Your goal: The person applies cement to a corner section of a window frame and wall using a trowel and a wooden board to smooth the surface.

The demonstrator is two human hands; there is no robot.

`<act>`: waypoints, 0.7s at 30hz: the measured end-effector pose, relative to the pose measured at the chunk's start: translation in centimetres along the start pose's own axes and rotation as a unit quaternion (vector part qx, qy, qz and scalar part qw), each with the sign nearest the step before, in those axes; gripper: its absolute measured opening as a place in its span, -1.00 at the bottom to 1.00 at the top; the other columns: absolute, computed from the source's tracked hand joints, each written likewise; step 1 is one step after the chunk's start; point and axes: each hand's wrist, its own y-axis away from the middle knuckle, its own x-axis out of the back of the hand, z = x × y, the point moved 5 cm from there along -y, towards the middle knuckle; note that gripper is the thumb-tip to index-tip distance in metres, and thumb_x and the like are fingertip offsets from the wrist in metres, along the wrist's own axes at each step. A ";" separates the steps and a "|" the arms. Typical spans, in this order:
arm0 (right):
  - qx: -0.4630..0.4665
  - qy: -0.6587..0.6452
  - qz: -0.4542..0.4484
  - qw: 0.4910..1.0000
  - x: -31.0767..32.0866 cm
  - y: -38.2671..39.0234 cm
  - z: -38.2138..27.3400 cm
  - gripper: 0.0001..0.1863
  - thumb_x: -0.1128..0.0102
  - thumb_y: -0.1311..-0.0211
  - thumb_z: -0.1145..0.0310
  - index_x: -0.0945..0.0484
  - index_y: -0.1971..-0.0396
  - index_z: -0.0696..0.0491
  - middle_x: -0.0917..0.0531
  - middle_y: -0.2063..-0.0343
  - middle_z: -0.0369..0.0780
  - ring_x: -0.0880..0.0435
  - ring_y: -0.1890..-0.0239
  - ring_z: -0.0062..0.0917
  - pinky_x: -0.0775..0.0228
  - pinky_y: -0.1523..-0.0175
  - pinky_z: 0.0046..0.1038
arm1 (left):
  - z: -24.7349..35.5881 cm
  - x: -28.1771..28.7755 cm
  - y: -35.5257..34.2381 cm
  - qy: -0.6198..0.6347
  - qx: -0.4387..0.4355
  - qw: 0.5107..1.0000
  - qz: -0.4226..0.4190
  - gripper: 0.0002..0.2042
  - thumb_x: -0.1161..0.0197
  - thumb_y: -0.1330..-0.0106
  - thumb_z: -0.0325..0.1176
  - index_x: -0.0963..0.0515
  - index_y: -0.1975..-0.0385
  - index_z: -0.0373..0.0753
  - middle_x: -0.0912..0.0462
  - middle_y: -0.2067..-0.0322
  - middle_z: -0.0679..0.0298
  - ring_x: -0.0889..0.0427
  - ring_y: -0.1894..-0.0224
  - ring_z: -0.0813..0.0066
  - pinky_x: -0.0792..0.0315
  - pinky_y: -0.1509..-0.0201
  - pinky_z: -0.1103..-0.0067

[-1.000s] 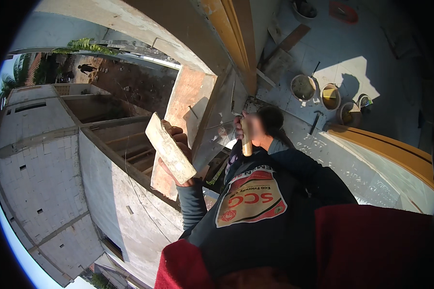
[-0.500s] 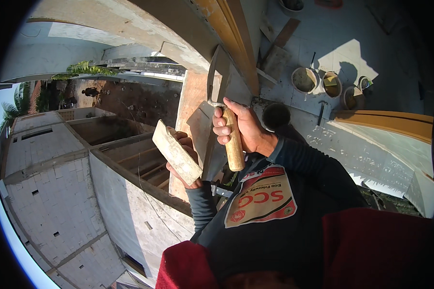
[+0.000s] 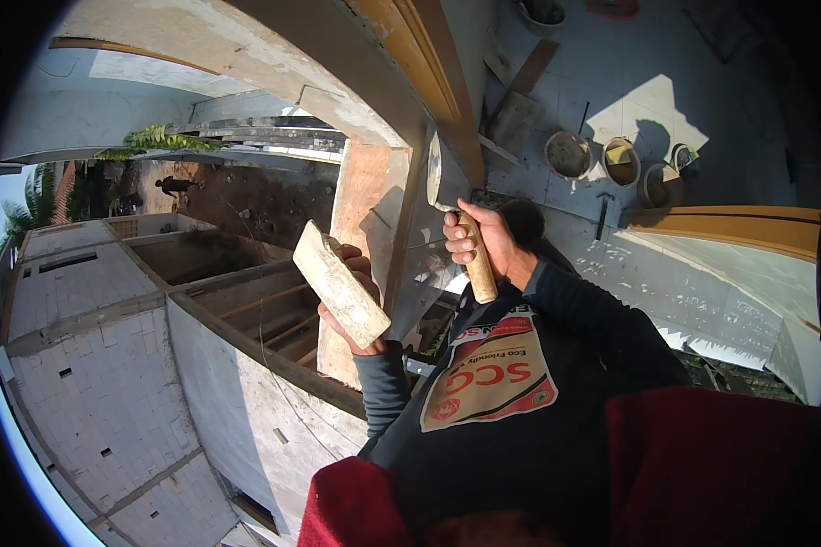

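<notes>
My right hand (image 3: pixel 497 248) is closed around the wooden handle of a trowel (image 3: pixel 480 273). The trowel's thin metal blade points away from me, seen nearly edge-on, beside the wall edge near the orange-brown frame. My left hand (image 3: pixel 359 266) grips a pale, mortar-smeared block-like piece (image 3: pixel 342 290), held tilted to the left of the trowel. That piece hides part of the hand, and I cannot make out whether it is a float or a plain block. The two held things are apart.
An upright board-like pillar face (image 3: pixel 358 191) stands just beyond my left hand. An orange-brown frame (image 3: pixel 426 55) rises ahead. Buckets (image 3: pixel 568 155), a hammer (image 3: pixel 603 214) and planks (image 3: pixel 534 66) lie on the tiled floor at right. Block walls (image 3: pixel 109 365) and a drop are at left.
My right hand has moved right with the trowel, and its blade has turned more edge-on, away from the pillar face. The left hand's piece has shifted only slightly.
</notes>
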 end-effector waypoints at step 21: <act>0.094 0.135 -0.094 0.982 -22.7 2.3 1.4 -0.50 0.27 -0.45 -0.03 -0.38 0.40 0.14 -0.40 0.59 -0.27 -0.40 0.67 -0.59 -0.33 0.55 -0.47 | -4.7 -3.2 -1.2 -0.325 -0.010 0.936 -0.135 -0.50 0.21 -0.30 -0.17 -0.28 -0.12 -0.42 -0.51 0.08 -0.04 -0.59 0.37 0.28 -0.54 0.30 0.47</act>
